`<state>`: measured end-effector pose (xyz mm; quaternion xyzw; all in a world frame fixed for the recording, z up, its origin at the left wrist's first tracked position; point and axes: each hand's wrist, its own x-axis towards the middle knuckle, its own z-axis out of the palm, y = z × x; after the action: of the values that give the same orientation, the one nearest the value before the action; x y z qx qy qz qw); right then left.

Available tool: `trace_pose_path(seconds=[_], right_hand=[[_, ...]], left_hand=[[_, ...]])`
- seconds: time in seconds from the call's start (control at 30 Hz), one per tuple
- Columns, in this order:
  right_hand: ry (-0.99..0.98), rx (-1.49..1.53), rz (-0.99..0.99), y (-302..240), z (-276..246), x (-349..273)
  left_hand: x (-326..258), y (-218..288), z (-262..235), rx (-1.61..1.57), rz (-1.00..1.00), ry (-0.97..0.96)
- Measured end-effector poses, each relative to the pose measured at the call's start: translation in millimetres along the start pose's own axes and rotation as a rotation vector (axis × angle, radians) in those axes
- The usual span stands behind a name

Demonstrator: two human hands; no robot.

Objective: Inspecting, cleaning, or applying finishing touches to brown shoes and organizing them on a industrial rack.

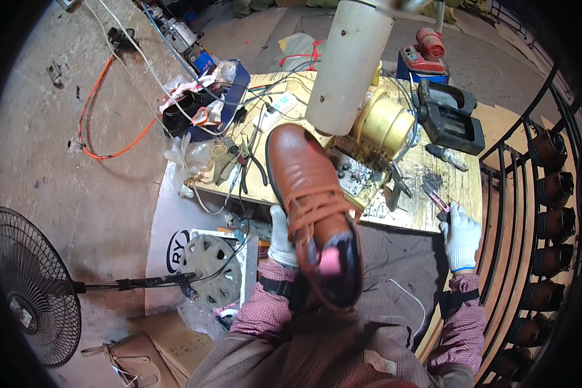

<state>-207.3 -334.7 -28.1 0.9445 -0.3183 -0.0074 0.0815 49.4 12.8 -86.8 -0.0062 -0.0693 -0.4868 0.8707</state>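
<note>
A brown leather lace-up shoe is tilted in front of me, toe pointing away, pink and dark lining showing in its opening. My left hand, in a white knit glove, grips its left side; some fingers are hidden behind the shoe. At the table's right front edge is my gloved right hand, its fingers closed at the near end of a slim reddish tool. The tool's exact kind is too small to tell. Dark smears mark the wood beside it.
A worn wooden table carries a yellow machine part, a pale ribbed cylinder, black molds, pliers and cables. A fan stands left; a rack of shoes lines the right.
</note>
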Motion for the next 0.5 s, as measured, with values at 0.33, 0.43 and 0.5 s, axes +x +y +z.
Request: trace_pose_path(seconds=[0.33,0.43,0.5], right_hand=[[0.109,0.298,-0.017,11.4,-12.0,-8.4],[0.235,0.550,0.082,14.4,-4.4,-35.0],[0.337,0.754,0.177,8.3,-4.3,-51.5]], left_hand=[[-10.3,-63.7,109.5,0.082,-0.150,0.191],[3.9,-51.9,128.3,0.476,-0.047,0.570],[11.8,-42.4,132.0,0.653,0.064,0.608]])
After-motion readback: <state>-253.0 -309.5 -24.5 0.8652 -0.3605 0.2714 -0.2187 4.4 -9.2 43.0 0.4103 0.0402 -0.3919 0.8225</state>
